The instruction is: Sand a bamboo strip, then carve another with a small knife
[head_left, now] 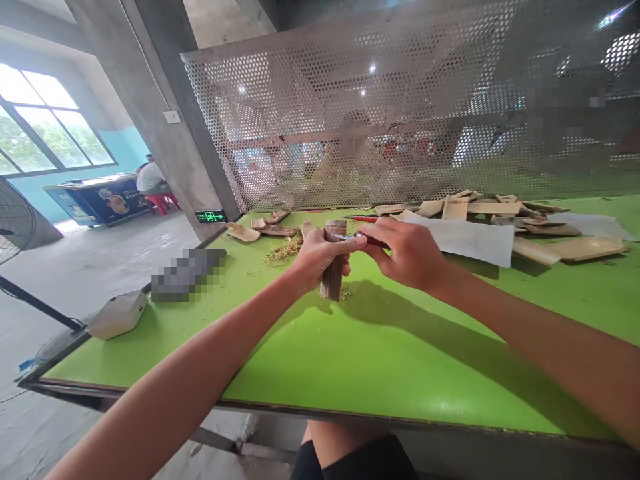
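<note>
My left hand (317, 255) is closed around a brown strip of bamboo or wood (331, 281), which stands nearly upright just over the green table. Its thumb stretches right, toward the other hand. My right hand (407, 252) grips the dark reddish handle of a small carving knife (341, 237). The thin metal blade lies across the upper part of the strip, close to my left thumb. Whether the edge is cutting in, I cannot tell. Fine pale shavings (283, 253) are heaped just left of my left hand, and a few more lie under the strip.
Curved bamboo pieces (570, 248) are piled at the back right beside a white sheet (470, 241); more pieces (243, 232) lie back left. A perforated metal screen (300, 133) borders the far edge of the green table (350, 373). A pale box (119, 315) sits at the left edge.
</note>
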Demonstrator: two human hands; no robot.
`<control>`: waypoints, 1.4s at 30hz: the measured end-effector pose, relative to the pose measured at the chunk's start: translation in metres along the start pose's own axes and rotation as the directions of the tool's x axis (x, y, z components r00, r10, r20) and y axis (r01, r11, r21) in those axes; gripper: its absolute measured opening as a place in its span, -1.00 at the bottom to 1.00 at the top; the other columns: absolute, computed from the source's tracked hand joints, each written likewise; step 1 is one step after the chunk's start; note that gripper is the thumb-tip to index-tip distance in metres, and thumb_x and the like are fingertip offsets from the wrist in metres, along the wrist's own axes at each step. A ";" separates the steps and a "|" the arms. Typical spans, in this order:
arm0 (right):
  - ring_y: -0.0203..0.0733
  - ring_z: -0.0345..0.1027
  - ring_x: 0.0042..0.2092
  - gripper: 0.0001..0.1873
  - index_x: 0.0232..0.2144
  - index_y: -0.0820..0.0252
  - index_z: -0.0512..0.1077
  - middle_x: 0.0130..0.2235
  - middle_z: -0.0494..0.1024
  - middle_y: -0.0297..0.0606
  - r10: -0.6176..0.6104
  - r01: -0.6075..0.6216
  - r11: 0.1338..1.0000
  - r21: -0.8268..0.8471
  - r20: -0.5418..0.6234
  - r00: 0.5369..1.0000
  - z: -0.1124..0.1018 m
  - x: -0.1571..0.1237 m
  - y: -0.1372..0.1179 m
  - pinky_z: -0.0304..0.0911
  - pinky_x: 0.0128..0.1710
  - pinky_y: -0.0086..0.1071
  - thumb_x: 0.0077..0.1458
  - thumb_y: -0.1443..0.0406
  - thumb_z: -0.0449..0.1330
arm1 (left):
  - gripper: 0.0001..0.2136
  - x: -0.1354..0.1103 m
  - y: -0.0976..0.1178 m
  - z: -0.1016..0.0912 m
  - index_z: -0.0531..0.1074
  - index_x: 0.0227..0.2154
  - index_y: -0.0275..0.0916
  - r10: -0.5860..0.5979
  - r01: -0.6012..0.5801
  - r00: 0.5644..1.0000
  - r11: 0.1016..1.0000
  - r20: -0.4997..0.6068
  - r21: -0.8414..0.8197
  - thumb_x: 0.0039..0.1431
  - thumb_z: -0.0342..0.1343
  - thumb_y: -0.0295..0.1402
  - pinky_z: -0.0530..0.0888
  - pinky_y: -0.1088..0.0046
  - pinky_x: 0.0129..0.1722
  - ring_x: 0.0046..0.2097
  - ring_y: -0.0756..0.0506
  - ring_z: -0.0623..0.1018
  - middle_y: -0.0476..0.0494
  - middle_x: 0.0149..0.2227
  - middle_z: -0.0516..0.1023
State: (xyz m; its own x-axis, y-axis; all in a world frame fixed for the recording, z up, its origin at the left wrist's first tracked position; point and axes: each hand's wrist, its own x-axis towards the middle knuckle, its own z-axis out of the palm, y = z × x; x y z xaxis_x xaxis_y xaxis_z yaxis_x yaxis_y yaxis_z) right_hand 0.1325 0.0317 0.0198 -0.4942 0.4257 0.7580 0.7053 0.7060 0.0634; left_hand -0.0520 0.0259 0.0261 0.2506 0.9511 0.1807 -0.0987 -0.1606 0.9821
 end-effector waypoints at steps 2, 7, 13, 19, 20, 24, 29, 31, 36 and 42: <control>-0.15 0.40 -0.26 -0.65 -0.15 0.18 0.52 -0.26 0.56 -0.15 -0.011 0.011 1.000 -0.015 0.011 1.000 -0.001 0.000 0.000 0.15 -0.31 -0.35 0.29 0.13 0.03 | -0.51 -0.001 -0.001 0.001 0.26 -0.61 -0.28 -0.003 0.004 1.000 0.999 -0.019 0.041 -0.27 0.48 -0.12 0.30 0.61 -0.75 -0.71 0.10 0.35 0.11 -0.70 0.31; -0.17 0.39 -0.29 -0.65 -0.16 0.19 0.53 -0.27 0.57 -0.17 0.008 -0.010 0.998 -0.068 -0.032 0.999 -0.002 0.000 -0.005 0.12 -0.34 -0.35 0.30 0.16 0.01 | -0.50 -0.003 -0.002 0.006 0.24 -0.65 -0.26 0.013 -0.009 0.998 0.999 -0.067 0.047 -0.26 0.46 -0.07 0.27 0.61 -0.77 -0.72 0.12 0.31 0.12 -0.71 0.28; -0.13 0.41 -0.22 -0.61 -0.11 0.19 0.53 -0.24 0.59 -0.14 0.084 -0.094 0.992 -0.086 -0.108 0.991 0.002 0.000 -0.017 0.15 -0.30 -0.33 0.33 0.15 -0.04 | -0.50 -0.002 -0.001 0.011 0.23 -0.61 -0.25 0.020 -0.023 0.995 0.999 -0.099 -0.025 -0.23 0.44 -0.05 0.28 0.60 -0.75 -0.71 0.11 0.32 0.14 -0.69 0.27; -0.12 0.41 -0.22 -0.60 -0.12 0.18 0.54 -0.25 0.58 -0.13 0.133 -0.139 0.989 -0.051 -0.103 0.986 0.000 0.002 -0.021 0.13 -0.32 -0.34 0.32 0.12 -0.03 | -0.53 -0.001 0.002 0.014 0.24 -0.57 -0.25 0.037 -0.044 0.996 0.996 -0.086 -0.073 -0.18 0.44 -0.10 0.28 0.60 -0.73 -0.70 0.12 0.33 0.16 -0.68 0.27; -0.12 0.40 -0.24 -0.60 -0.13 0.18 0.54 -0.26 0.57 -0.14 0.140 -0.146 0.988 -0.044 -0.109 0.984 -0.001 0.002 -0.021 0.12 -0.34 -0.34 0.32 0.12 -0.03 | -0.53 -0.002 0.004 0.016 0.23 -0.57 -0.25 0.026 -0.033 0.996 0.996 -0.084 -0.085 -0.18 0.44 -0.12 0.27 0.60 -0.73 -0.70 0.13 0.32 0.16 -0.68 0.26; -0.16 0.35 -0.35 -0.64 -0.24 0.19 0.54 -0.35 0.53 -0.16 0.203 -0.213 0.976 -0.045 -0.158 0.966 0.000 0.004 -0.022 0.03 -0.39 -0.33 0.30 0.15 0.00 | -0.58 0.000 0.014 0.022 0.27 -0.55 -0.28 -0.056 0.045 0.996 0.988 -0.073 -0.151 -0.15 0.45 -0.21 0.23 0.62 -0.71 -0.69 0.15 0.30 0.15 -0.67 0.27; -0.15 0.32 -0.36 -0.67 -0.28 0.20 0.52 -0.41 0.51 -0.19 0.289 -0.295 0.955 -0.010 -0.173 0.942 0.003 0.007 -0.033 0.01 -0.39 -0.33 0.29 0.17 0.02 | -0.62 0.003 0.025 0.025 0.31 -0.53 -0.31 -0.090 0.070 0.989 0.983 -0.114 -0.167 -0.12 0.45 -0.27 0.29 0.59 -0.68 -0.67 0.15 0.30 0.12 -0.66 0.29; -0.14 0.32 -0.33 -0.66 -0.24 0.21 0.52 -0.38 0.51 -0.16 0.273 -0.286 0.957 -0.047 -0.182 0.945 0.004 0.007 -0.034 0.01 -0.39 -0.32 0.30 0.17 -0.01 | -0.62 0.002 0.025 0.023 0.31 -0.53 -0.31 -0.074 0.055 0.990 0.987 -0.124 -0.150 -0.12 0.45 -0.26 0.30 0.59 -0.68 -0.67 0.14 0.31 0.11 -0.66 0.30; -0.05 0.33 -0.30 -0.62 -0.16 0.20 0.49 -0.31 0.51 -0.05 0.332 -0.376 0.911 -0.170 -0.238 0.913 -0.003 0.010 0.005 0.03 -0.37 -0.28 0.29 0.13 -0.03 | -0.57 -0.006 0.019 0.014 0.25 -0.59 -0.27 -0.097 0.089 0.973 0.995 -0.209 -0.046 -0.16 0.46 -0.25 0.31 0.57 -0.71 -0.69 0.11 0.34 0.11 -0.68 0.31; -0.06 0.33 -0.37 -0.65 -0.26 0.17 0.50 -0.40 0.53 -0.11 0.516 -0.519 0.854 0.030 -0.174 0.839 -0.012 -0.002 0.059 0.08 -0.38 -0.27 0.22 0.07 0.04 | -0.57 -0.010 0.017 0.007 0.25 -0.57 -0.26 -0.045 0.048 0.990 0.999 -0.135 0.022 -0.16 0.46 -0.25 0.34 0.58 -0.70 -0.68 0.11 0.36 0.07 -0.66 0.35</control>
State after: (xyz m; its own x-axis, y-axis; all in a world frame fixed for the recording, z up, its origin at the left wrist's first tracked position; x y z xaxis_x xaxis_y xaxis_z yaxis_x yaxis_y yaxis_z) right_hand 0.1815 0.0654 0.0295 0.0379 0.6233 0.7811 0.8437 0.3989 -0.3592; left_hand -0.0490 0.0118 0.0419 0.1225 0.9842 0.1277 -0.0649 -0.1204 0.9906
